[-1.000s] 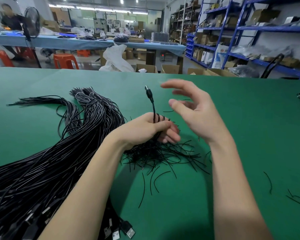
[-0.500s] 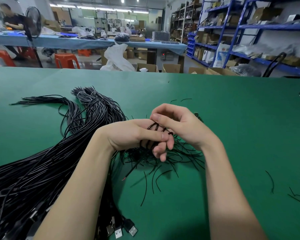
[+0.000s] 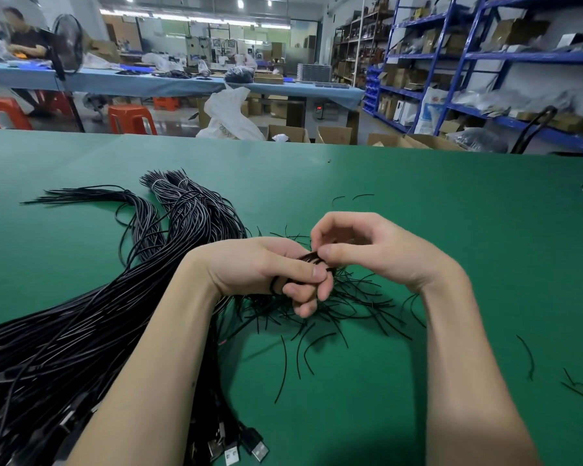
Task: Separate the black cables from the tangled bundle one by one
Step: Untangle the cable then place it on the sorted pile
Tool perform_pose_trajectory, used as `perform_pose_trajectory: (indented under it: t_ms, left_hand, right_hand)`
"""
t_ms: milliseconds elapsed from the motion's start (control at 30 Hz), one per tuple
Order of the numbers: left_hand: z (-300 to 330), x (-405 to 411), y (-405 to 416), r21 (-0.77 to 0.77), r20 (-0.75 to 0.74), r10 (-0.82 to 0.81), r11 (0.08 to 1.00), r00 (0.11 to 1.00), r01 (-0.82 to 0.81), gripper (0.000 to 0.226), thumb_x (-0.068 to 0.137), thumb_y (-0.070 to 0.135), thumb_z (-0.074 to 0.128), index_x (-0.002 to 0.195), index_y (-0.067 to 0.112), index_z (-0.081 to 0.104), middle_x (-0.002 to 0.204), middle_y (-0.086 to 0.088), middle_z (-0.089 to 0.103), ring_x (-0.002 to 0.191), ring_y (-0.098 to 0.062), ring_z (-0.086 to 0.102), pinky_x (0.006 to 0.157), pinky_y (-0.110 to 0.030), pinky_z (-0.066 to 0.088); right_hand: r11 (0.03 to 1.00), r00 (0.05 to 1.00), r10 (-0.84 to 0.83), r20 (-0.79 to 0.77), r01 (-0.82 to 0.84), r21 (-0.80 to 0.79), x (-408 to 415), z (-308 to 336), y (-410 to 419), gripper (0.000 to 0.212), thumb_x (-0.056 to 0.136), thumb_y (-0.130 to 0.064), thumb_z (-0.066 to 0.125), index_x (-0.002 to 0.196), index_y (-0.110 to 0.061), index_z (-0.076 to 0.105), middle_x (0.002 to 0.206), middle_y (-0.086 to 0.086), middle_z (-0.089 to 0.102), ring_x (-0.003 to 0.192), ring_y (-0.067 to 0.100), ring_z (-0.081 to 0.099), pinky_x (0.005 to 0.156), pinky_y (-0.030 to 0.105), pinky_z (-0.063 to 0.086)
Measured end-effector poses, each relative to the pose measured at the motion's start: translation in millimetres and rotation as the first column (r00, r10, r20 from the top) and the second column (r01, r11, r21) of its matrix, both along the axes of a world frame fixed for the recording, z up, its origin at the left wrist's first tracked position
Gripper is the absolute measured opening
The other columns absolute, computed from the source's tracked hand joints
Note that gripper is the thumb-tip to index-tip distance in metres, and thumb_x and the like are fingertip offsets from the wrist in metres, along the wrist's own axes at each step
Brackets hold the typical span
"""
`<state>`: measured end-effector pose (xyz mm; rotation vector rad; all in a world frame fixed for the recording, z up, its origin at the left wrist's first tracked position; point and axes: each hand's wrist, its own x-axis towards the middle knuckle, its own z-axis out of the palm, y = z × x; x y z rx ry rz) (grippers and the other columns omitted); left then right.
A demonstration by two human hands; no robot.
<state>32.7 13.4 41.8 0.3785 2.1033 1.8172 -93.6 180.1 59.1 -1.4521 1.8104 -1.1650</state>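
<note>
Our left hand [image 3: 266,269] grips a clump of thin black cables [image 3: 312,257] above the green felt table [image 3: 451,230]; our right hand [image 3: 367,250] pinches one strand. Tugging hard may tighten the tangle. We see two large glossy black cable bundles [image 3: 189,223], with loose ends beyond counting.

Big cable bundle [image 3: 81,324] lies on the bench [image 3: 451,230], left side, running from the near-left corner up toward the middle, plug ends [image 3: 236,449] at the near edge. Both hands [image 3: 317,264] meet mid-bench, just right of the bundle; left hand [image 3: 266,267] and right hand [image 3: 367,247] touch over a heap of short wire pieces [image 3: 334,307]. Loose pieces [image 3: 579,388] lie well apart at near right. Behind the bench: another table [image 3: 182,82] at far left, shelves [image 3: 485,62] at far right, stools [image 3: 128,119] and boxes [image 3: 334,134] between.
</note>
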Motion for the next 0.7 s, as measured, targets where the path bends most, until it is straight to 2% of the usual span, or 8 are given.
perform_pose_trajectory:
  t_ms: [100, 167, 300, 367, 467, 533, 633, 700]
  left_hand:
    - [1, 1, -1, -0.047, 0.024, -0.031, 0.998, 0.999, 0.032, 0.023, 0.101, 0.012, 0.040, 0.090, 0.004, 0.059, 0.057, 0.007, 0.038, 0.070, -0.019, 0.058, 0.075, -0.024, 0.045]
    - [1, 1, 0, -0.070, 0.031, -0.039, 0.997, 0.999, 0.041, 0.023, 0.101, 0.012, 0.041, 0.089, 0.004, 0.059, 0.057, 0.007, 0.038, 0.070, -0.019, 0.057, 0.076, -0.025, 0.044]
    - [-1, -1, 0, -0.132, 0.036, -0.028, 0.991, 0.999, 0.032, 0.023, 0.101, 0.015, 0.042, 0.090, 0.003, 0.058, 0.058, 0.007, 0.039, 0.071, -0.019, 0.057, 0.077, -0.025, 0.043]
    - [-1, -1, 0, -0.143, 0.041, -0.023, 0.989, 0.999, 0.029, 0.023, 0.101, 0.017, 0.042, 0.090, 0.004, 0.058, 0.058, 0.008, 0.040, 0.072, -0.019, 0.058, 0.077, -0.025, 0.043]
    - [-1, -2, 0, -0.132, 0.046, -0.015, 0.991, 0.999, 0.021, 0.023, 0.102, 0.018, 0.043, 0.089, 0.006, 0.058, 0.058, 0.010, 0.042, 0.073, -0.018, 0.059, 0.078, -0.023, 0.044]
    - [-1, -2, 0, -0.135, 0.050, -0.006, 0.991, 0.999, 0.013, 0.023, 0.102, 0.017, 0.043, 0.089, 0.006, 0.059, 0.059, 0.010, 0.042, 0.074, -0.018, 0.060, 0.077, -0.022, 0.045]
    - [-2, -2, 0, -0.148, 0.042, 0.024, 0.989, 0.999, -0.018, 0.023, 0.103, 0.015, 0.044, 0.089, 0.006, 0.058, 0.058, 0.008, 0.040, 0.073, -0.017, 0.059, 0.076, -0.021, 0.044]
    - [-1, -2, 0, -0.150, 0.031, 0.070, 0.987, 0.997, -0.064, 0.023, 0.106, 0.011, 0.043, 0.089, 0.005, 0.057, 0.059, 0.006, 0.037, 0.071, -0.017, 0.057, 0.073, -0.019, 0.045]
  right_hand:
    - [0.989, 0.995, 0.040, -0.090, -0.026, 0.146, 1, 11, 5, 0.017, 0.080, -0.026, 0.071, 0.096, -0.030, 0.069, 0.101, -0.009, 0.074, 0.102, 0.017, 0.066, 0.094, 0.029, 0.050]
    - [0.978, 0.991, 0.050, -0.125, -0.023, 0.206, 2, 13, 6, 0.022, 0.082, -0.020, 0.076, 0.099, -0.032, 0.068, 0.106, -0.011, 0.073, 0.111, 0.021, 0.063, 0.095, 0.031, 0.050]
    - [0.969, 0.980, 0.017, -0.200, 0.033, 0.245, 5, 14, 5, 0.027, 0.083, -0.012, 0.076, 0.099, -0.031, 0.067, 0.106, -0.011, 0.072, 0.112, 0.022, 0.062, 0.099, 0.039, 0.048]
    - [0.970, 0.979, 0.004, -0.203, 0.045, 0.237, 6, 15, 6, 0.025, 0.083, -0.011, 0.077, 0.097, -0.029, 0.068, 0.105, -0.006, 0.073, 0.109, 0.022, 0.063, 0.106, 0.044, 0.046]
    - [0.973, 0.982, -0.019, -0.190, 0.062, 0.223, 6, 14, 8, 0.021, 0.083, -0.011, 0.077, 0.096, -0.025, 0.070, 0.104, -0.002, 0.074, 0.106, 0.024, 0.064, 0.108, 0.048, 0.045]
    - [0.971, 0.982, -0.039, -0.185, 0.081, 0.223, 5, 13, 8, 0.018, 0.083, -0.013, 0.078, 0.096, -0.023, 0.071, 0.101, 0.000, 0.075, 0.100, 0.025, 0.065, 0.105, 0.047, 0.046]
    - [0.964, 0.981, -0.064, -0.183, 0.108, 0.242, 4, 11, 6, 0.012, 0.082, -0.015, 0.078, 0.091, -0.021, 0.073, 0.085, 0.001, 0.071, 0.079, 0.016, 0.058, 0.087, 0.037, 0.047]
    - [0.959, 0.973, -0.082, -0.215, 0.136, 0.247, 4, 12, 6, 0.010, 0.081, -0.017, 0.078, 0.088, -0.023, 0.074, 0.080, -0.001, 0.068, 0.073, 0.013, 0.055, 0.080, 0.036, 0.044]
